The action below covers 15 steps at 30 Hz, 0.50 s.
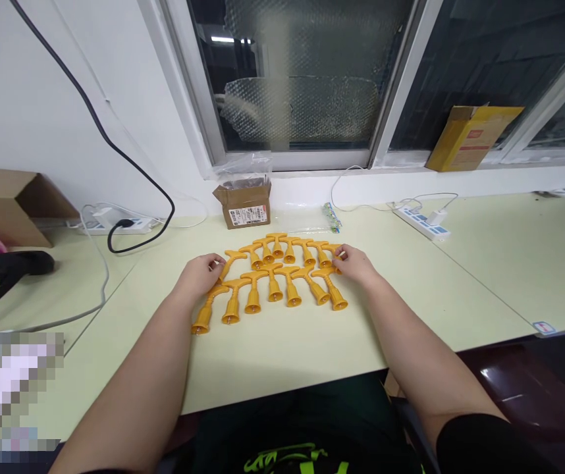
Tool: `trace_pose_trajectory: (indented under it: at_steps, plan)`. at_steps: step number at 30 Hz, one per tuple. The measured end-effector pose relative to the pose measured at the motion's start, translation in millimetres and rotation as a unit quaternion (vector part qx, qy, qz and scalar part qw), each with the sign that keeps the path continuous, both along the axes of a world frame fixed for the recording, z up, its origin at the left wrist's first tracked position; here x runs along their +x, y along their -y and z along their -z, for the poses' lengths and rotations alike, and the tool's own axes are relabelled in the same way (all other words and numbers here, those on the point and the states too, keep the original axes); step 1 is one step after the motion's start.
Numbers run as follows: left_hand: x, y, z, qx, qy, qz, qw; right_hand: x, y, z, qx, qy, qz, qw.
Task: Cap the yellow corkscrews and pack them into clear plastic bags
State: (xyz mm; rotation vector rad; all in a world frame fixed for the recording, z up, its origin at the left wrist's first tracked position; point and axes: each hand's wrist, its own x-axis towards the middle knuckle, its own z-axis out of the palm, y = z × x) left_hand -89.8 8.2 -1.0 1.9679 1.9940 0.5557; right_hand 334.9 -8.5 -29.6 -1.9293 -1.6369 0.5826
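Several yellow T-handled pieces with bell-shaped ends (274, 287) lie in two curved rows on the pale table (282, 355). At the left end of the back row, my left hand (202, 273) has its fingers closed on a yellow piece (234, 258). My right hand (354, 263) pinches the yellow piece (332, 247) at the right end of that row. The bell ends of the front row point toward me.
Behind the rows stand an open cardboard box (247, 204) and a clear plastic bag (302, 218). Power strips (421, 222) with cables lie near the wall. A black stand (10, 266) is at the left, and a yellow carton (475, 139) leans on the windowsill.
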Motion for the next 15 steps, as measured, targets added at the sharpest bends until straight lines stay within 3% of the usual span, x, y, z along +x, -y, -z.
trace_pose_trajectory:
  at_steps: [4, 10, 12, 15]
  plan:
    - [5.4, -1.1, -0.5, 0.016, -0.02, 0.004, 1.0, 0.9, -0.3, -0.2, -0.007, 0.002, -0.006, 1.0]
    - [10.3, 1.6, -0.7, 0.005, 0.031, 0.009, 0.999, 4.4, -0.1, -3.1, -0.019, -0.012, -0.005, 1.0]
    - [9.1, 2.3, -6.6, 0.017, 0.044, -0.005, 0.999, 6.0, 1.0, -6.6, -0.019, -0.024, 0.0, 1.0]
    - [9.2, 14.0, -28.2, 0.065, 0.09, -0.04, 0.993, 8.2, 2.7, -11.2, -0.008, -0.025, 0.019, 0.999]
